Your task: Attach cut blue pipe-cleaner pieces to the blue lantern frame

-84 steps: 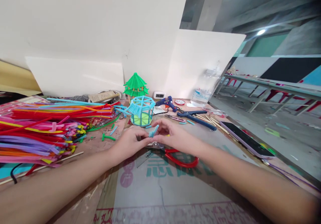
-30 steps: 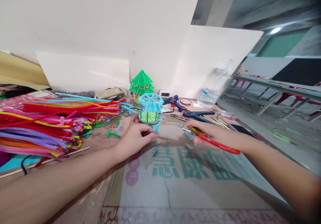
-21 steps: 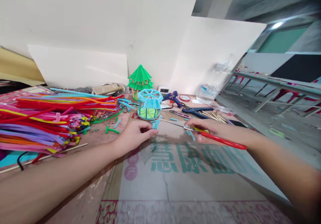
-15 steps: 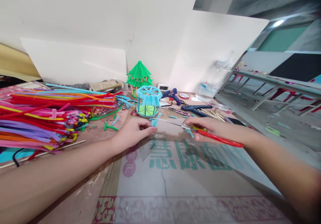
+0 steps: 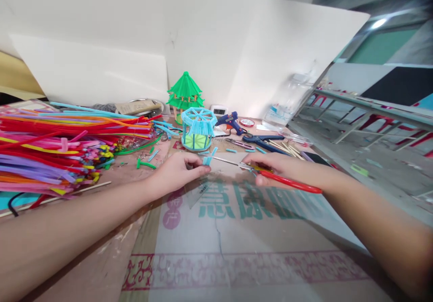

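Observation:
My left hand [image 5: 177,172] pinches a short light-blue pipe-cleaner piece [image 5: 207,158] just above the cardboard sheet [image 5: 237,239]. My right hand [image 5: 275,169] is closed on red-handled scissors [image 5: 287,183]; their blades [image 5: 223,160] point left and reach the blue piece. Just behind the hands stands a light-blue pipe-cleaner lantern frame [image 5: 198,130] with a green base inside. A finished green pipe-cleaner pagoda [image 5: 185,91] stands behind it.
A big heap of coloured pipe cleaners [image 5: 64,146] fills the left. A blue glue gun [image 5: 230,120], blue pliers [image 5: 264,140], wooden sticks [image 5: 287,151], a phone [image 5: 313,157], a clear bottle [image 5: 282,110] and cut blue bits lie at the back right. White boards [image 5: 135,45] stand behind.
My right hand let go of the blue piece, took up the red scissors and brought the blades left to the piece that my left hand holds. The view tilted down slightly.

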`<state>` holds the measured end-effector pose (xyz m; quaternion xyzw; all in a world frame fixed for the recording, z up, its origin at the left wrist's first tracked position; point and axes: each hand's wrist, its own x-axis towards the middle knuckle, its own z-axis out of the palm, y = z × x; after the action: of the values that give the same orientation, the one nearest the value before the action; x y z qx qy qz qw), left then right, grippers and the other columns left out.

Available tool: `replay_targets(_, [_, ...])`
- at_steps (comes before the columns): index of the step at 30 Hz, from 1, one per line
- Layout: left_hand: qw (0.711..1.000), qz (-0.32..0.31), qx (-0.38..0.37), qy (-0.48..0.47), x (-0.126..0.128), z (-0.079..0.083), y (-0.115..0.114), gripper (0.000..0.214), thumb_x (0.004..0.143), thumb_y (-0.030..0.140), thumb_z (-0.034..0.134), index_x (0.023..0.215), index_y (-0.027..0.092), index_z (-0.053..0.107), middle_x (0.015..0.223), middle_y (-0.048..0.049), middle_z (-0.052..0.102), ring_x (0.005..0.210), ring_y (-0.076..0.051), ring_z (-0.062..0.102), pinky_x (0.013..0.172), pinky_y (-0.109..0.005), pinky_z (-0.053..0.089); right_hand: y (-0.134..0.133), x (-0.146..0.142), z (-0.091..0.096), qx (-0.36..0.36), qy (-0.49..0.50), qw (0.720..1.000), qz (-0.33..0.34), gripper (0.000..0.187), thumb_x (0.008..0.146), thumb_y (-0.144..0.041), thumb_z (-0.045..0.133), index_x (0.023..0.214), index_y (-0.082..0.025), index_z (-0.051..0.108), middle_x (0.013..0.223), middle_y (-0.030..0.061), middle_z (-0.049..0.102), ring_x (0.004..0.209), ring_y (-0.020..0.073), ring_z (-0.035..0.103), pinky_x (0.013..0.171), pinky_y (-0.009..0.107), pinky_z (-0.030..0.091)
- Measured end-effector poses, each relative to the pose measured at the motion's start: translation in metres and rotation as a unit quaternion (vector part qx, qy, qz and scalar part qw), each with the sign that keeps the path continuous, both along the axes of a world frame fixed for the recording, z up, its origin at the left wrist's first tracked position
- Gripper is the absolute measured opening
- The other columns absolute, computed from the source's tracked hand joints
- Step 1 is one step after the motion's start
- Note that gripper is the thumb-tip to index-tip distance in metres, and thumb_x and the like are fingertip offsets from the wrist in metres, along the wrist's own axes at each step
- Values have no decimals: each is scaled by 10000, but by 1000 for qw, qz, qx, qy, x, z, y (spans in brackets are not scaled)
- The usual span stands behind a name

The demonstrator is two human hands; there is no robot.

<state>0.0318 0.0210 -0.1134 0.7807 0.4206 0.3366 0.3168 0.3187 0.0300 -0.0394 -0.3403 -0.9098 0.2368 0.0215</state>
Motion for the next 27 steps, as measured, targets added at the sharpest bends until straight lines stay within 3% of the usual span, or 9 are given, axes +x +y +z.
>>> replay_targets(13, [999,-32,-14,13,1,1,3,406,834,456,572,587,134,557,572,32,432,571,-94,404,522,-215,291,-2,-6,-7,27,0,1000,-11,439,858,-514,523,1155,-195,574,897,33,602,727,170,515,636,268,384])
replay_targets(17, [1000,3,-23,-9,2,6,0,361,820,433,587,625,130,601,568,25,479,563,-95,418,515,-208,302,-1,-4,-4,40,-7,997,-60,461,861,-509,518,1202,-201,551,948,50,639,786,202,573,675,285,415])
replay_targets(22, [998,59,-15,-22,2,10,-5,384,825,438,578,584,142,543,541,39,424,521,-82,369,487,-203,281,6,8,4,21,-42,994,-99,499,826,-552,544,1209,-234,573,992,49,677,831,238,617,696,305,444])
replay_targets(27, [999,44,0,-23,2,8,-5,386,838,425,576,579,144,523,542,46,385,520,-77,339,488,-206,274,1,-1,-11,78,-91,988,-95,471,814,-519,585,1209,-261,586,1081,71,666,925,263,620,755,326,456])
